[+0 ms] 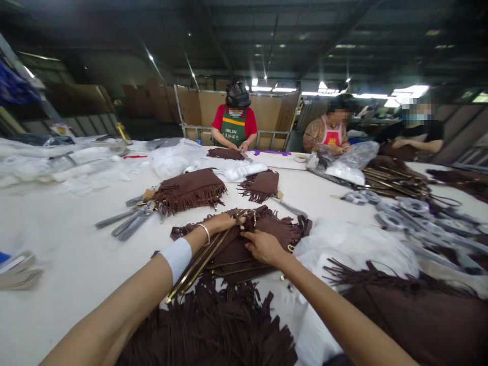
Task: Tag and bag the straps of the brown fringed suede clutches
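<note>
A dark brown fringed bag with gold zips and rings lies in front of me on the white table. My left hand, with a bracelet and a white cuff at the wrist, is closed on the bag's upper edge beside gold-coloured metal strips. From the right, my right hand reaches to the same spot, its fingers bent and the index fingertip against the brown material near a small gold fitting. What its fingertips pinch is too small to make out. Loose brown fringe spreads nearest me.
Two more fringed pieces with grey-wrapped parts lie beyond. White plastic, grey-wrapped rings and a large brown bag are at right. Opposite stand a co-worker in a green apron and two others farther right.
</note>
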Motion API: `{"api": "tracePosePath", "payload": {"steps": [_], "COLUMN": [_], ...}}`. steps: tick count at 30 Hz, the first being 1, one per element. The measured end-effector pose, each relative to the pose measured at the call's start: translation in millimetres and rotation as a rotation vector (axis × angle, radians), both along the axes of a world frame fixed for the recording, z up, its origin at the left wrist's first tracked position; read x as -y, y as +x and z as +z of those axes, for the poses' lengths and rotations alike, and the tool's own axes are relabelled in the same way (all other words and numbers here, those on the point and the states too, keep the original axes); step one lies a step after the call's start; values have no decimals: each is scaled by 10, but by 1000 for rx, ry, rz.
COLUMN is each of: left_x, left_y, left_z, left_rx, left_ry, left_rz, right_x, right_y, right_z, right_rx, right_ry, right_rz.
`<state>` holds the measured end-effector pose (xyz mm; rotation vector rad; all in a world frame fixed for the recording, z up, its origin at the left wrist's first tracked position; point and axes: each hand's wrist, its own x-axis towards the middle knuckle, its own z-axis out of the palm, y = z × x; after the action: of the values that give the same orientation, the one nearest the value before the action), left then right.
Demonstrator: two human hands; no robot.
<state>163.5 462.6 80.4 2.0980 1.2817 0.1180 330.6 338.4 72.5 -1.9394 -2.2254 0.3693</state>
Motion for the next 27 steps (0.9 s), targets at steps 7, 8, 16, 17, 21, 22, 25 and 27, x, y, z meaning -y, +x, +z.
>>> {"api": "tracePosePath", "payload": {"steps": [7,8,16,17,21,22,25,27], "left_x": [86,94,252,295,390,375,241,120], "left_y": [-68,-76,-13,9,54,48,19,26], "left_z": [121,146,144,119,98,139,400,640], "left_rx": [83,103,-80,-121,-208,-222,-268,-298], "left_ry": [-297,-333,-105,-32,211,246,334,386], "left_rz": [23,43,11,-7,43,57,52,17], "right_x": [-491,-513,-499,-492,-447,-441,-498,-621], "right_y": [147,146,75,85,155,176,239,289], "right_z": [49,62,171,183,207,207,221,273], "right_rx": [-43,-40,38,38,-8,-29,-118,-203], "right_ry": [-13,4,113,114,105,102,63,15], "right_rz": [-151,-156,-143,-135,-119,-121,-143,-178]}}
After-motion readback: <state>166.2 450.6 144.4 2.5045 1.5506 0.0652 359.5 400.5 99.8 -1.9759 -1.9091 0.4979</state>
